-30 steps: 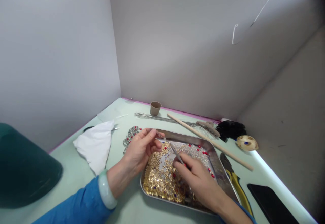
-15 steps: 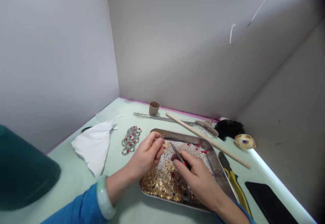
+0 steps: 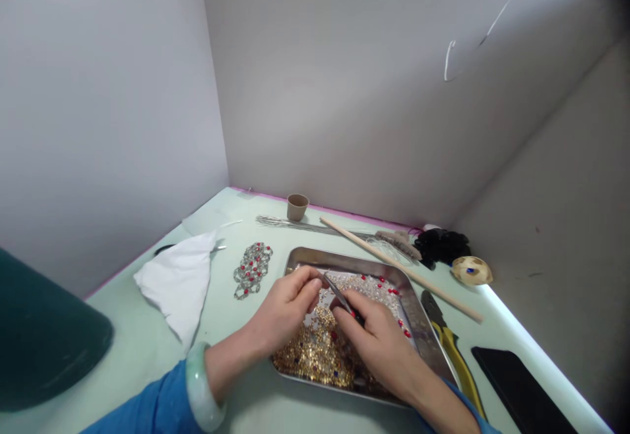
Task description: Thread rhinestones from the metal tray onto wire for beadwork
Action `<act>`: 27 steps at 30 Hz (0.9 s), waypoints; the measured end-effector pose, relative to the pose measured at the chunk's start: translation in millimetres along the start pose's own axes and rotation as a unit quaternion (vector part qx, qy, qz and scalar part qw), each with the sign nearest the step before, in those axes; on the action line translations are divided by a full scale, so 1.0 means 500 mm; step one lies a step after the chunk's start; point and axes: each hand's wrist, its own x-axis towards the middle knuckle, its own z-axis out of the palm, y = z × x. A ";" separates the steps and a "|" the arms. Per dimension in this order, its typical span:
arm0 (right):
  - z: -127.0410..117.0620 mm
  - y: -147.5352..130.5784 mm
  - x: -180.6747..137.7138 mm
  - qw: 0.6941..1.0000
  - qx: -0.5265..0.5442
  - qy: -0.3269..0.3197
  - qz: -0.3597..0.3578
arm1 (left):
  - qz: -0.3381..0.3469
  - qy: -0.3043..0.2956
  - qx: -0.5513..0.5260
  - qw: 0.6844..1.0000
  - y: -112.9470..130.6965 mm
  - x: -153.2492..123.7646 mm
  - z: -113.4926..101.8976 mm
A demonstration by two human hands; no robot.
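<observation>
Close pinch over the bead tray (image 3: 344,259).
The left hand (image 3: 291,299) pinches a tiny piece (image 3: 325,277), mostly hidden; the right hand (image 3: 378,337) is clamped on a pointed tool (image 3: 339,295), tip at those fingers. Both sit above the tray, toward the table's (image 3: 251,398) right edge, probably so strays fall among the gold beads (image 3: 315,352). No writing is legible.

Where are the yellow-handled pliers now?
In the head view, the yellow-handled pliers lie at lower right, between the rectangular silver metal tray and the flat black object.
</observation>
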 end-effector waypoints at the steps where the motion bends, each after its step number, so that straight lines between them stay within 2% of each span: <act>1: 0.001 0.000 -0.001 1.000 -0.006 0.003 -0.003 | 0.001 0.000 0.008 1.000 0.000 0.000 0.000; 9: 0.012 0.008 -0.003 0.996 -0.090 0.028 -0.006 | 0.019 0.023 0.086 0.996 0.002 -0.002 0.002; 14: 0.011 0.003 -0.002 0.995 -0.096 0.026 -0.007 | 0.023 0.007 0.081 0.996 0.005 -0.003 0.002; 18: 0.007 -0.001 -0.005 0.998 -0.049 0.033 0.002 | 0.001 0.000 0.007 1.000 0.002 -0.001 -0.001; 21: 0.005 -0.001 -0.007 0.999 -0.028 0.036 0.001 | -0.032 -0.028 -0.087 0.995 0.000 -0.001 -0.002; 27: 0.006 0.000 -0.009 0.998 -0.023 0.045 -0.033 | -0.086 -0.134 -0.303 0.940 0.000 -0.005 -0.009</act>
